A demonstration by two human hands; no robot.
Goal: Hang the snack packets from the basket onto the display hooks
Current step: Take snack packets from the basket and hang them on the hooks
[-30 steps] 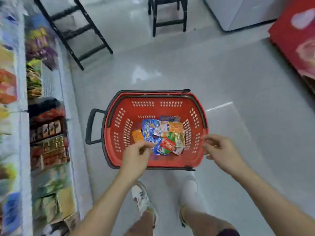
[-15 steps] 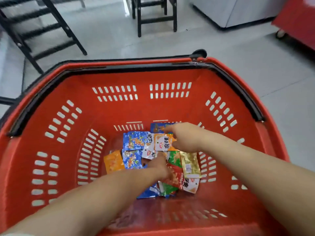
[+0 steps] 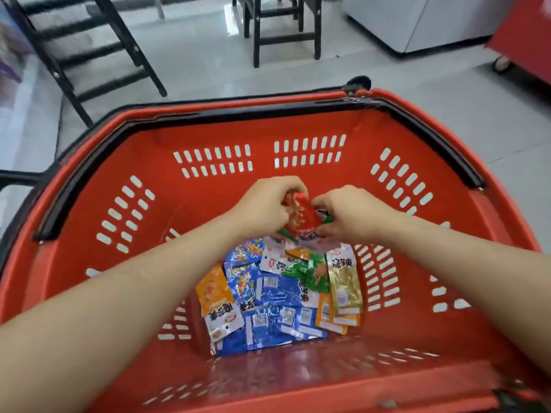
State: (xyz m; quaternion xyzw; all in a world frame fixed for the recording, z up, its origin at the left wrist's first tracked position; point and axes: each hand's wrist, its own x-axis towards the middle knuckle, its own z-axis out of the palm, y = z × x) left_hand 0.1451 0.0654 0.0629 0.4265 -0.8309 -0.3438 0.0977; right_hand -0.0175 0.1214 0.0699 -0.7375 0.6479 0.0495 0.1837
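Both forearms reach forward and down into the basket [image 3: 208, 138], converging near its far wall. Left hand [image 3: 264, 205] and right hand [image 3: 350, 214] are almost touching, fingers curled, both pinching one red packet [image 3: 302, 217] between them, above the basket floor.

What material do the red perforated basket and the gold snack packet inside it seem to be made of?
Red perforated basket: apparently moulded plastic, smooth and slightly glossy, judging by its uniform slots. Gold snack packet: probably metallised foil film, judging by its shiny, crinkled surface.
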